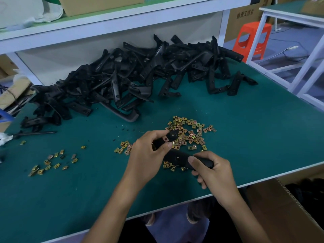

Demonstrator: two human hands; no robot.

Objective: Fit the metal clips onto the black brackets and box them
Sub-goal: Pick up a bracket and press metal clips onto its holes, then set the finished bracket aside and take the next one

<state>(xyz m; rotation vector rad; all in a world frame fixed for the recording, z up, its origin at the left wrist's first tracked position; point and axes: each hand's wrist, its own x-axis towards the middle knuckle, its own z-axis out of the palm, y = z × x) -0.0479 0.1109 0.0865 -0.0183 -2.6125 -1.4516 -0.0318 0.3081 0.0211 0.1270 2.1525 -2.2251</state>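
I hold one black bracket (177, 156) in both hands above the green table (245, 137). My left hand (149, 155) grips its upper end, thumb pressed beside a brass metal clip (165, 138) sitting on that end. My right hand (213, 172) grips the lower end, thumb lying along the bracket. A loose heap of metal clips (190, 132) lies just beyond my hands. A big pile of black brackets (126, 76) fills the back of the table.
More clips lie scattered at the left (52, 162). A black rod (35, 133) rests near the left edge. An open cardboard box (280, 207) with dark parts inside stands below the table's right front edge. A shelf runs overhead; an orange stool (252, 39) stands far right.
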